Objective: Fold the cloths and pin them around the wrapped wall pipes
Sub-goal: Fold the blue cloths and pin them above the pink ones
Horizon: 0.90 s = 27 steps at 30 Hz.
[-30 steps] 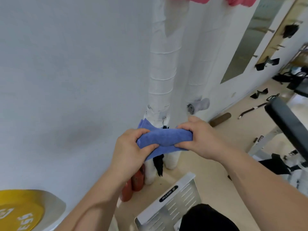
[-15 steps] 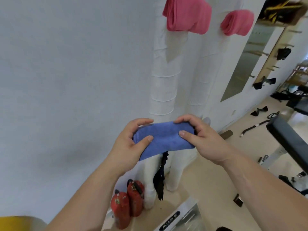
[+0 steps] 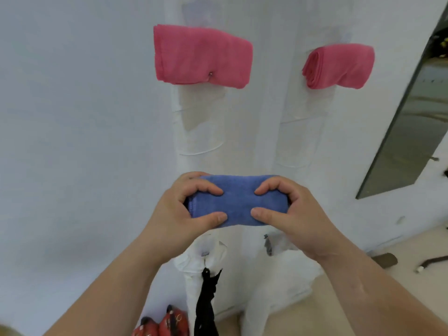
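White painted wall fills the view, with two vertical pipes wrapped in white tape running down it. In front of them, a folded blue cloth [image 3: 238, 201] is held level between both hands as a thick, short band. The left hand [image 3: 177, 214] grips its left end and the right hand [image 3: 300, 214] its right end. Each hand's fingers curl over the top edge and each thumb presses the front face from below, so both hands are clamped on the cloth. The fingertips of the two hands point toward each other with a bare patch of blue between them. A stitched hem shows just beside the left thumb [image 3: 213, 217].

Directly behind the fingers stands the left wrapped pipe [image 3: 201, 132]; the right wrapped pipe [image 3: 298, 137] rises behind the right hand's knuckles. Whether the cloth touches either pipe cannot be told.

Well above the left fingers, a folded pink cloth [image 3: 201, 54] sits around the left pipe, with a small metal pin [image 3: 211, 73] at its lower edge. A second pink cloth [image 3: 339, 66] wraps the right pipe, above the right fingers, its layered edge facing left.

Below the hands, torn white wrapping and a hanging black strip [image 3: 206, 304] show on the left pipe. Two blurred red canisters [image 3: 167, 323] stand at its foot, below the left wrist. To the right of the right hand, a long mirror [image 3: 407, 132] leans across the wall above a pale floor [image 3: 339, 318].
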{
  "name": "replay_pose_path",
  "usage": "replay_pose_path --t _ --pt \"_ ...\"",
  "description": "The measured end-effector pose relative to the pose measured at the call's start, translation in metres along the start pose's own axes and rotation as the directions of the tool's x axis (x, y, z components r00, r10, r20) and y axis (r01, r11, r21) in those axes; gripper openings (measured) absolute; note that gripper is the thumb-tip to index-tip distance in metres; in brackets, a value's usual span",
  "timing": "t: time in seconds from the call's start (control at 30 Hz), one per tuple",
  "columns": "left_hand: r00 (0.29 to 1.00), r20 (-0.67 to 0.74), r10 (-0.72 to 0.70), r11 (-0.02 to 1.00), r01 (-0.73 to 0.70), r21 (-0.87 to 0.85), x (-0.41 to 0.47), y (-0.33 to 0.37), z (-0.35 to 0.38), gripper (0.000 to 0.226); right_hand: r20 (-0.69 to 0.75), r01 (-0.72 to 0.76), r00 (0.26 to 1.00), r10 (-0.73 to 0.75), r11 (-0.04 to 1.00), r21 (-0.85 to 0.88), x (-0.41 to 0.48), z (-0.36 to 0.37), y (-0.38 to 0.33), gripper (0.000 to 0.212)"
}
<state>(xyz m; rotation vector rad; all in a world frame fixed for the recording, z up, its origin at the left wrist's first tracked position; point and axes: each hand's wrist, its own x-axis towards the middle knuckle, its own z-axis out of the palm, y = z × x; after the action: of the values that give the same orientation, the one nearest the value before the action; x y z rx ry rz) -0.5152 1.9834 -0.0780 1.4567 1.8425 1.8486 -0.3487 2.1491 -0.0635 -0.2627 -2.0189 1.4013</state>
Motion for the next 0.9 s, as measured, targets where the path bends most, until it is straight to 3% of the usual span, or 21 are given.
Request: replay_pose_path --t 0.17,0.23,0.57,0.9 --pt "0.997 -0.068 -0.034 0.996 0.039 0.081 0.031 0.029 0.055 0.038 0.067 0.009 0.998 -0.013 0.999 0.049 0.023 -0.071 0.0 0.026" --pt "0.996 -0.089 0.014 0.991 -0.001 0.136 0.042 0.048 0.057 0.039 0.08 0.058 0.995 -0.063 0.996 0.06 0.036 -0.081 -0.012 0.026" --pt "0.94 -0.111 0.322 0.875 -0.25 0.414 0.122 0.171 -0.02 0.045 0.07 0.449 0.89 -0.45 0.893 0.035 0.133 -0.074 -0.139 0.037" --pt "0.815 -0.173 0.553 0.71 -0.352 0.61 0.217 0.282 -0.082 0.046 0.029 0.638 0.769 -0.639 0.769 0.036 0.232 -0.07 -0.275 0.031"
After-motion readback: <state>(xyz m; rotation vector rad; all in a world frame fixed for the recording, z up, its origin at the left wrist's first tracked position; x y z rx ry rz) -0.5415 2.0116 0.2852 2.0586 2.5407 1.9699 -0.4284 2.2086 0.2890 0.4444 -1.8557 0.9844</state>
